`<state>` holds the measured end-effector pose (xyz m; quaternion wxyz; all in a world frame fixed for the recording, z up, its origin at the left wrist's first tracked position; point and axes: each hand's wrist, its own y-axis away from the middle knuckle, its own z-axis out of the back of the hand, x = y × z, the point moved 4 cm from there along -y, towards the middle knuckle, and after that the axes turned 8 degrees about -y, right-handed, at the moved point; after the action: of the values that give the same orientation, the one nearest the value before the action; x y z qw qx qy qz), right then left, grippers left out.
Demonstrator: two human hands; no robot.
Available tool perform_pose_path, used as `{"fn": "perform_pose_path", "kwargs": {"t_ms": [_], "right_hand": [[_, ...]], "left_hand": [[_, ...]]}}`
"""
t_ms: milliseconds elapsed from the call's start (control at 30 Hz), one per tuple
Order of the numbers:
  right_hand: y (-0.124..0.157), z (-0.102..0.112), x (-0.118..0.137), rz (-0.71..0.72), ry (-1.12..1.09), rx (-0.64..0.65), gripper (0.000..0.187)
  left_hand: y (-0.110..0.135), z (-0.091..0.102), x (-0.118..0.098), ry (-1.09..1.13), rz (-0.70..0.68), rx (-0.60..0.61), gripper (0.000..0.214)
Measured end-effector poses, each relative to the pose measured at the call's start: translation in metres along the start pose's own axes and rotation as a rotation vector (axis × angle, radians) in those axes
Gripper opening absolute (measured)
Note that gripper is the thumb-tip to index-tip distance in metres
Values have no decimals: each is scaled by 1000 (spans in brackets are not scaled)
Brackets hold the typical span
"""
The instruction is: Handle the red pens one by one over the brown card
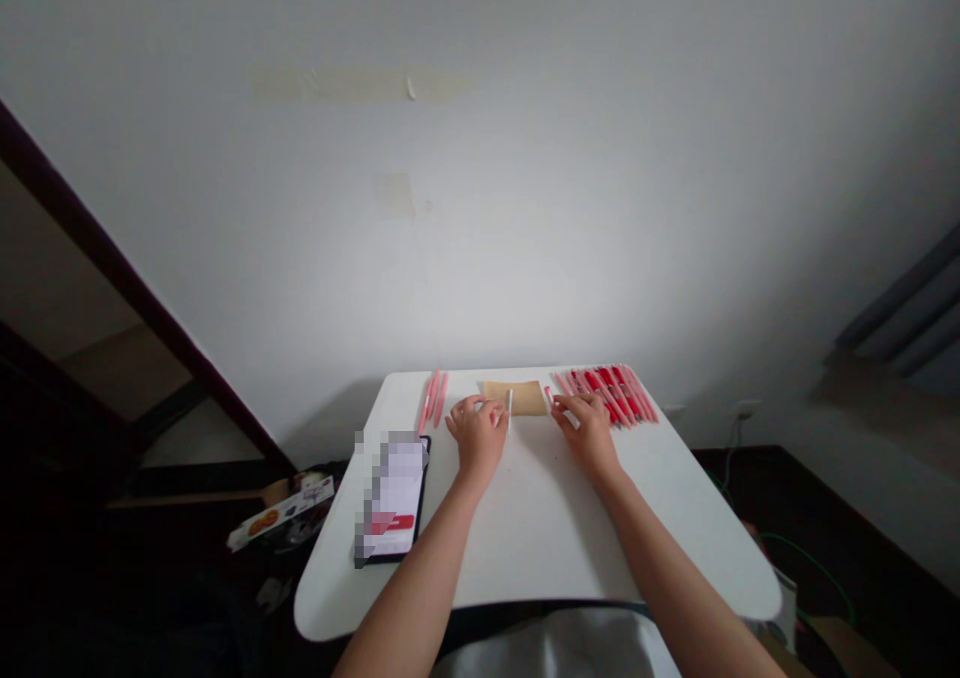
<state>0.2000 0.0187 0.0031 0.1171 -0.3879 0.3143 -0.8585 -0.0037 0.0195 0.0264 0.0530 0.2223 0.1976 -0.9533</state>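
A pale wall (600, 208) rises behind the white bench (540, 528). Just below the frame's centre, the slim white tube (511, 404) could slip, I'd judge, if that light fingertip hold loosens, and a careless knuckle might scatter the pens (622, 398) close by. The left hand (480, 438), half curled, pinches the tube; the right hand (589, 432), loosely bent, pinches a red-and-white piece (549, 396) beside the brown card (529, 395).

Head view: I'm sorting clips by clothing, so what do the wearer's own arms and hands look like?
The left arm and right arm show no sleeves. The left hand and right hand are ungloved. No watch or bracelet shows; any rings are too small to tell.
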Motion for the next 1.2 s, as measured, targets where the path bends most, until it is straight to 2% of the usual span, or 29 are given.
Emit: {"fn": "perform_pose_path", "kwargs": {"t_ms": [200, 433, 700, 1200], "right_hand": [[2, 0, 13, 70, 194, 92, 25], [3, -3, 16, 110, 301, 140, 21], [3, -6, 19, 108, 328, 211, 22], [3, -7, 17, 98, 314, 219, 22]], "left_hand": [[1, 2, -1, -7, -5, -7, 14], [0, -2, 1, -23, 0, -13, 13], [2, -1, -1, -40, -31, -3, 11], [4, -3, -4, -90, -80, 24, 10]]}}
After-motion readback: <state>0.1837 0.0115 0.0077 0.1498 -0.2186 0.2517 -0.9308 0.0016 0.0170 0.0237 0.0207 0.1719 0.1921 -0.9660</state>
